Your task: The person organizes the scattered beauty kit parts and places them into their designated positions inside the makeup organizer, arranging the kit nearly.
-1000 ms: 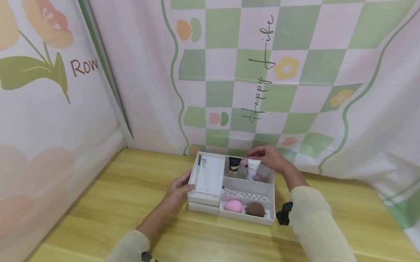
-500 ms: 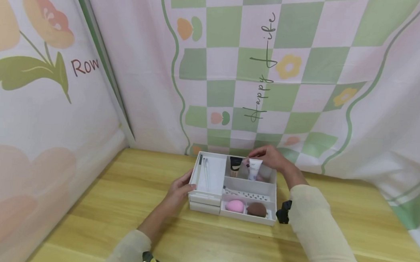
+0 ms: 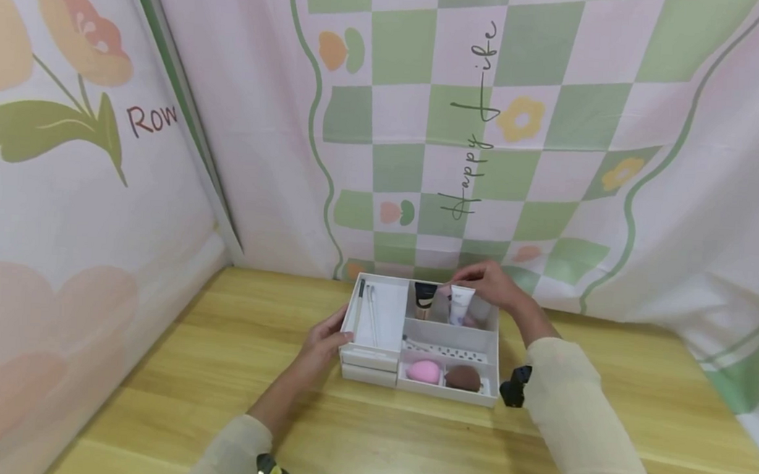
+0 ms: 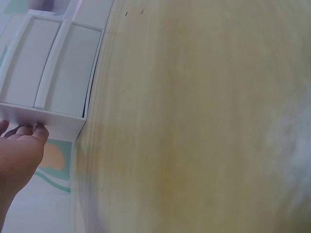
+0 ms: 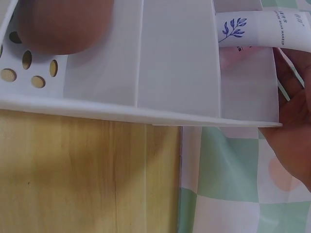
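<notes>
A white makeup organizer (image 3: 381,313) stands on the table near the back curtain. My left hand (image 3: 320,346) grips its left side, thumb at the top edge. In the left wrist view, bent fingertips (image 4: 41,130) touch the side wall. My right hand (image 3: 489,283) is at the organizer's back right corner, fingers bent behind a white tube (image 3: 460,305). Partly behind that tube is a pink item (image 3: 472,321); whether the fingers pinch it or the back rim is hidden. A black-capped foundation tube (image 3: 423,301) stands beside them.
Thin brushes or sticks (image 3: 370,312) lie in the left tray. A pink makeup sponge (image 3: 423,372) and a brown one (image 3: 463,378) fill the front compartments. Two drawer fronts (image 3: 368,374) face forward. The patterned curtain (image 3: 446,219) hangs close behind the organizer.
Both hands and the organizer keep nearly the same place. The slight shift of the whole scene looks like head movement.
</notes>
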Action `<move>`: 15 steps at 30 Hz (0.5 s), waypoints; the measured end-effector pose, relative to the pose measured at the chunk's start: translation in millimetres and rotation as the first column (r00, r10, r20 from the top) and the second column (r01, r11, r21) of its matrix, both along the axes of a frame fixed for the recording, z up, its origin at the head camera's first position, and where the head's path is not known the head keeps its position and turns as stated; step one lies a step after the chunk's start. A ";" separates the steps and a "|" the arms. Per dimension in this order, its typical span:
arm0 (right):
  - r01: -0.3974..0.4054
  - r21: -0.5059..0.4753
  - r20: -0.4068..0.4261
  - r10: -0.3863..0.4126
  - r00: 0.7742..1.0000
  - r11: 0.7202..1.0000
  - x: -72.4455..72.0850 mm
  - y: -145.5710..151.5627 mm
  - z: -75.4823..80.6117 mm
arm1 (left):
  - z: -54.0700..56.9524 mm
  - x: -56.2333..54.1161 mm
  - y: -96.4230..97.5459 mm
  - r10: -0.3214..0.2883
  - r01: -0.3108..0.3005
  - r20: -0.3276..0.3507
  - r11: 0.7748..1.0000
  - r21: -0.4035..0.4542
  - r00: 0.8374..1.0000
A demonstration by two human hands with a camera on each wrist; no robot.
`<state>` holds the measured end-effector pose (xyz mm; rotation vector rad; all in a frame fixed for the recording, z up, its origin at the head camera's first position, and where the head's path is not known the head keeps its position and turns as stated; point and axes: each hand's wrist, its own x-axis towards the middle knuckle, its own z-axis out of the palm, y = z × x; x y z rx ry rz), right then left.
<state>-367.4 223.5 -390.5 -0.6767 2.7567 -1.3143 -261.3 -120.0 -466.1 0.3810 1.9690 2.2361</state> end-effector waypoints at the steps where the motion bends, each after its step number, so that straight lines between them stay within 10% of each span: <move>1: 0.003 0.000 -0.007 -0.003 1.000 1.000 0.9 0.9 0.2 | -0.3 -0.2 0.2 0.004 -0.004 0.005 1.000 0.009 1.000; 15: 0.109 -0.037 -0.031 -0.110 0.993 0.993 15.8 11.9 2.0 | -2.4 -2.4 -1.6 -0.006 0.006 -0.014 1.000 0.012 1.000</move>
